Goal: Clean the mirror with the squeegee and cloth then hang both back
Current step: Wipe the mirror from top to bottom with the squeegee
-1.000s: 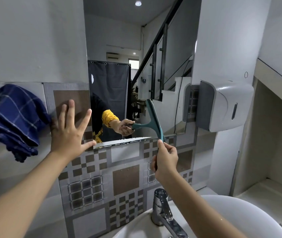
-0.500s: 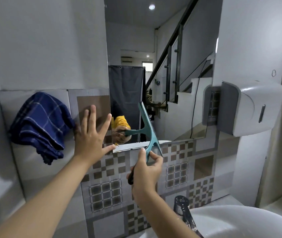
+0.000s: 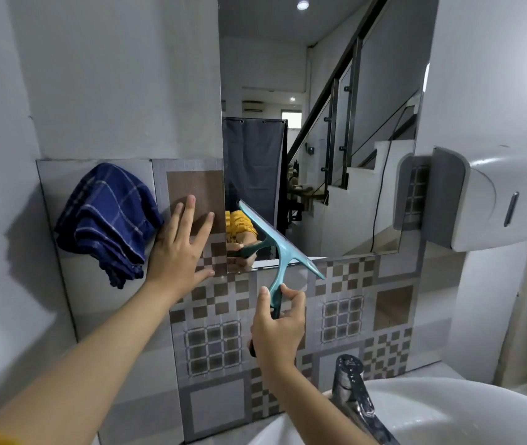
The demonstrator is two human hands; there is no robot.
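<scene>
The mirror (image 3: 320, 130) hangs on the wall above patterned tiles. My right hand (image 3: 276, 327) grips the handle of the teal squeegee (image 3: 280, 252), whose blade lies slanted across the mirror's lower left corner and bottom edge. My left hand (image 3: 180, 248) rests flat and open against the tiled wall just left of the mirror. The blue checked cloth (image 3: 108, 216) hangs on the wall to the left of that hand, close to its fingers.
A white paper dispenser (image 3: 493, 197) is mounted on the wall right of the mirror. A chrome tap (image 3: 353, 393) and a white basin (image 3: 468, 412) sit below at the lower right. A grey wall closes in on the left.
The squeegee has slid left and down along the mirror's bottom edge toward its lower left corner. The view has shifted left. My left hand stays pressed on the wall.
</scene>
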